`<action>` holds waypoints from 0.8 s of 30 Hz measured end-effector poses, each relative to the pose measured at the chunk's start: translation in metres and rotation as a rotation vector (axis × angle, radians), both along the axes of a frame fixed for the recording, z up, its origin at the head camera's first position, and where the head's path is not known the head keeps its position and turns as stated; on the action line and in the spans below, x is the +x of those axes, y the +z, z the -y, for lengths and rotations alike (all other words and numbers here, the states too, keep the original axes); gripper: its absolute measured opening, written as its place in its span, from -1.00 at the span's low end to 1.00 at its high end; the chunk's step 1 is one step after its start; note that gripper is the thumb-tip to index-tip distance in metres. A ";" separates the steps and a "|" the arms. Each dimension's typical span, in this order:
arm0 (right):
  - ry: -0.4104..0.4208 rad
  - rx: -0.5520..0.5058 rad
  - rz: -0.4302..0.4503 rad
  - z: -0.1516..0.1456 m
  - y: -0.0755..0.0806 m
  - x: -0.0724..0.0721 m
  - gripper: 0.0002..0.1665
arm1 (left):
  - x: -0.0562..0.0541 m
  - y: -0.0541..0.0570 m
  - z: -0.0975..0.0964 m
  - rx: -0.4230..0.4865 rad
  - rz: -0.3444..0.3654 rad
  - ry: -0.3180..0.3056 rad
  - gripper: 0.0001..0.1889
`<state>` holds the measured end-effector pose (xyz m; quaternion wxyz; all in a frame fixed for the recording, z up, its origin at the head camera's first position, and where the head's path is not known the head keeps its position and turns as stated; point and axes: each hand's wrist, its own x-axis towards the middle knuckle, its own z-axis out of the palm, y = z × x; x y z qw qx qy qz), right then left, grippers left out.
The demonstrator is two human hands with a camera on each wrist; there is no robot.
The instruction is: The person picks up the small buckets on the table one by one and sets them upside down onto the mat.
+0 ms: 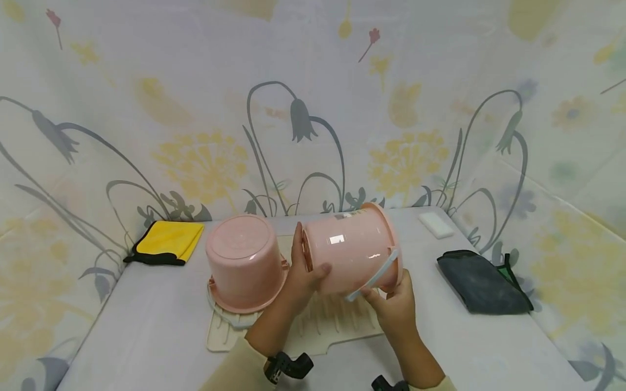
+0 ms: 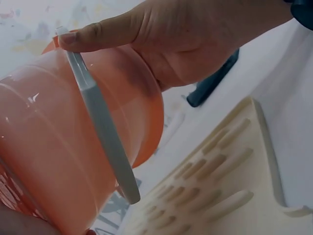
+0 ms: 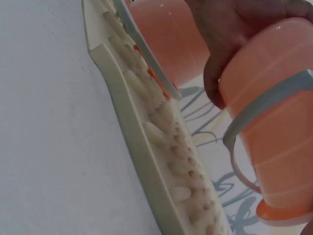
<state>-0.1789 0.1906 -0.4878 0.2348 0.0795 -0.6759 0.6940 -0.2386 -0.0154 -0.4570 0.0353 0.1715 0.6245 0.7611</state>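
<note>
Both hands hold a glossy pink bucket (image 1: 344,252) tipped on its side above a cream drainer mat (image 1: 320,331). Its base faces left and its rim right. My left hand (image 1: 303,282) grips the base end, thumb on the side wall. At the rim, my right hand (image 1: 397,309) grips the edge; in the left wrist view its thumb lies by the end of the pale grey handle (image 2: 105,129). The handle hangs across the bucket's side. A second pink bucket (image 1: 244,266) stands upside down on the mat's left part, close beside my left forearm.
A folded yellow cloth with black trim (image 1: 168,241) lies at the table's back left. On the right are a dark grey cloth (image 1: 481,282) and, behind it, a white sponge-like block (image 1: 435,224). A flower-printed curtain (image 1: 313,108) surrounds the white table (image 1: 146,320).
</note>
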 end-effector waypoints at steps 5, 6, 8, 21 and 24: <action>0.080 0.032 -0.016 0.001 -0.003 0.000 -0.22 | 0.000 0.007 0.003 -0.053 -0.080 0.065 0.34; 0.089 0.037 -0.029 0.001 -0.004 0.000 -0.22 | 0.000 0.009 0.004 -0.057 -0.090 0.062 0.35; 0.104 0.036 -0.055 0.000 -0.004 -0.001 -0.23 | 0.001 0.013 0.005 -0.058 -0.107 0.050 0.34; 0.158 0.018 -0.107 -0.005 -0.006 0.001 -0.21 | 0.008 0.028 0.016 -0.170 -0.243 0.161 0.37; 0.202 0.011 -0.181 -0.006 -0.007 0.000 -0.18 | 0.012 0.034 0.021 -0.229 -0.267 0.209 0.37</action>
